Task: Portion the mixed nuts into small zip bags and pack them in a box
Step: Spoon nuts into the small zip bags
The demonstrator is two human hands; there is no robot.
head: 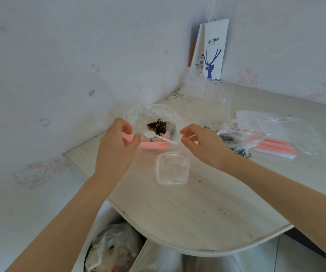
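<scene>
Mixed nuts (159,125) sit in the big bag (158,112) on the bench (197,203), with a white spoon (158,136) across it. The left hand (117,146) pinches the pink rim (154,145). The right hand (201,144) has curled fingers (grip unclear). A small zip bag (173,169) lies just in front.

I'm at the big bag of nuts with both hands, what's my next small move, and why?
Probably pick up the white spoon with your right hand. The spoon lies at the mouth of the big bag beside the nuts. Your left hand seems to hold the bag's pink rim, and the small zip bag on the table looks empty.
</scene>
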